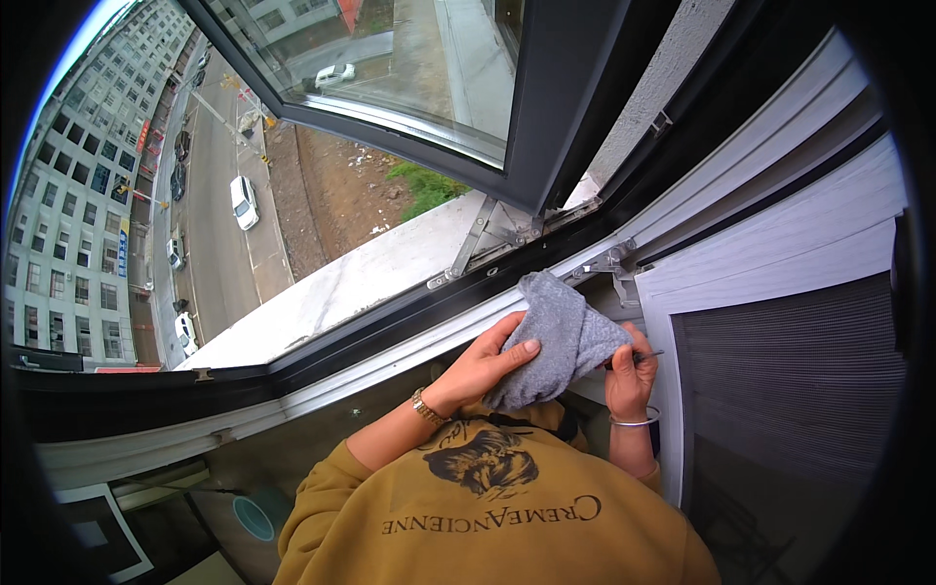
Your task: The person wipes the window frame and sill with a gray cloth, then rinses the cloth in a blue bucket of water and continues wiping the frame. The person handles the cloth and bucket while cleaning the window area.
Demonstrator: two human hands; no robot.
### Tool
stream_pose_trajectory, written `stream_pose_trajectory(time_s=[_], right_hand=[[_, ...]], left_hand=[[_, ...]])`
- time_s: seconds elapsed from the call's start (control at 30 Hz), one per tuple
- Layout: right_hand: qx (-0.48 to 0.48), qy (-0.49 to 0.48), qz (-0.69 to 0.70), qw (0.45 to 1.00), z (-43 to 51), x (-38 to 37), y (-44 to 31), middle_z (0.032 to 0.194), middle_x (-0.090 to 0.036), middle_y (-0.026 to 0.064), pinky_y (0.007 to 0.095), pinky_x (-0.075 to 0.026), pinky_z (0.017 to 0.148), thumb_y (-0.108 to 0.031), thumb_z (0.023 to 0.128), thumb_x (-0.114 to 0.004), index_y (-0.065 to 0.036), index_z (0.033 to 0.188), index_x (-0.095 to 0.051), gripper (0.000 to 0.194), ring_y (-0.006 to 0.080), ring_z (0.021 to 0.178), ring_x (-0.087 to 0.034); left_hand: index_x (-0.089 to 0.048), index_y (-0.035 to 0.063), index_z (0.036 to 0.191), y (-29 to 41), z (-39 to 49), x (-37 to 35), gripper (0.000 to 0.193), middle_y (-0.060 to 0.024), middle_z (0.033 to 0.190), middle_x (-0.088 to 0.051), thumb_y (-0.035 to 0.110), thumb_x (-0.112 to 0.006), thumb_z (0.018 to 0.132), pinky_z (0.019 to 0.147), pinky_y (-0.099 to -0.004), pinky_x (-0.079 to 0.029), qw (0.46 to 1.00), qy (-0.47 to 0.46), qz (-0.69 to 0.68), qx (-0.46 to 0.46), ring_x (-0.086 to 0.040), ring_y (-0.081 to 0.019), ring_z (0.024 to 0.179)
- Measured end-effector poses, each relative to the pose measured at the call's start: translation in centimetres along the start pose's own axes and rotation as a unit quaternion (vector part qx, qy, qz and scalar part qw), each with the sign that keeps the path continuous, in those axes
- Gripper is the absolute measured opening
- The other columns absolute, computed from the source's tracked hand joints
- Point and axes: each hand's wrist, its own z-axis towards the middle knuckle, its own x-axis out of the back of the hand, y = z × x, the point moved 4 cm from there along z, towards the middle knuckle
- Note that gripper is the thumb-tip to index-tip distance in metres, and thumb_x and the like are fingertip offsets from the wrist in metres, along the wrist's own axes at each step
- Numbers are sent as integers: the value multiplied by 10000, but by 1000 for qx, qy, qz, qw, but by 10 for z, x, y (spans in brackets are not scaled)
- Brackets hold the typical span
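A grey cloth (552,340) is bunched between my two hands, above the inner window frame. My left hand (497,358) grips its left side, thumb on top. My right hand (632,365) pinches the cloth's right corner together with a thin dark tool (647,356), whose tip points right; the cloth hides part of it, so its kind is unclear. Beyond the cloth, a metal friction hinge (472,238) joins the outward-opened window sash (409,139) to the black window frame (380,311). A second metal hinge (607,263) sits just beyond the cloth, by the white-framed screen panel (662,292).
Outside lies a pale stone ledge (351,292), with a long drop to a road (219,256) with cars. The mesh screen (790,365) stands open at my right. A teal bucket (254,518) is at the lower left, near a white-edged frame (135,545).
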Motion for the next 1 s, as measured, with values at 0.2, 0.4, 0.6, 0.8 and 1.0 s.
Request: stream_pose_trajectory(time_s=[0.2, 0.4, 0.6, 0.8, 1.0], right_hand=[[135, 48, -285, 948, 53, -16, -22, 856, -538, 96, 303, -420, 719, -121, 908, -638, -1, 898, -596, 128, 227, 753, -516], [200, -50, -516, 832, 95, -51, 36, 944, -551, 113, 428, -442, 799, -78, 801, -680, -34, 899, -628, 120, 333, 925, -525], [240, -103, -486, 834, 63, -81, 52, 926, -557, 96, 420, -446, 777, -75, 808, -668, -49, 892, -619, 101, 322, 891, -528], [259, -170, -423, 852, 0, -138, 61, 978, -598, 94, 403, -460, 802, -100, 840, -657, -51, 1024, -659, 190, 321, 903, -558], [319, -201, -410, 830, -56, -202, 71, 940, -595, 48, 370, -479, 736, -117, 790, -681, -98, 995, -677, 206, 272, 843, -560]], left_hand=[[-375, -18, 1399, -40, 41, -26, 649, -89, 1306, -518, 434, -547, 966, 1025, -294, -387, 992, -101, 58, 51, -468, -142, 1203], [-414, -15, 1347, -74, 45, 1, 520, -44, 1226, -567, 293, -588, 966, 958, -284, -436, 994, 0, -36, 100, -523, -100, 1098], [-456, -21, 1298, -82, -8, 36, 460, -39, 1151, -581, 253, -597, 955, 896, -255, -454, 994, 60, -42, 80, -532, -79, 1006], [-469, -22, 1298, -90, -88, 75, 451, -41, 1170, -580, 233, -595, 949, 919, -258, -446, 990, 122, -38, 57, -526, -88, 1034], [-442, -20, 1349, -103, -166, 97, 470, -35, 1202, -579, 188, -579, 951, 937, -259, -440, 982, 176, -69, 8, -530, -86, 1062]])
